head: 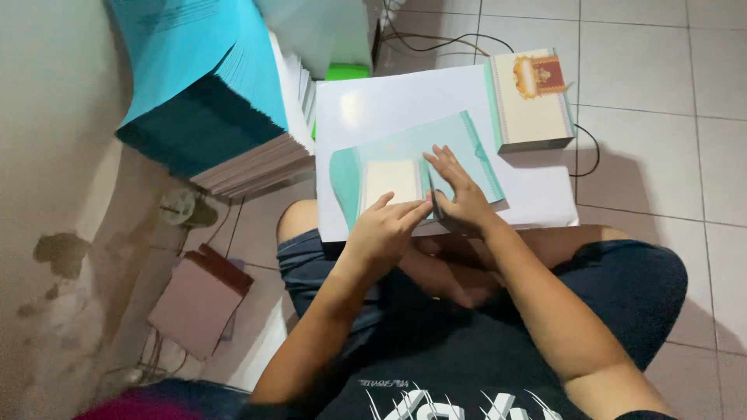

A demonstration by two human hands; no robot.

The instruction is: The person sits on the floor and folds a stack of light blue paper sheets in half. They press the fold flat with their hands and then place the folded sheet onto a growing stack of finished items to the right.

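Teal card (412,159) near board (366,101) front edge; both hands (381,229) (459,194) seemingly pressing fold.

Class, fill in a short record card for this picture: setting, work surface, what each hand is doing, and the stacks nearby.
Setting: person seated cross-legged on a tiled floor
Work surface: white board resting across the lap
Item in hand: mint-green card sheet, flat on the board
Left hand: fingers pressing the sheet's near edge
Right hand: spread flat on the sheet
Near stack: cream cards with a gold emblem, on the board's right corner
Far stack: tall pile of blue sheets, on the left
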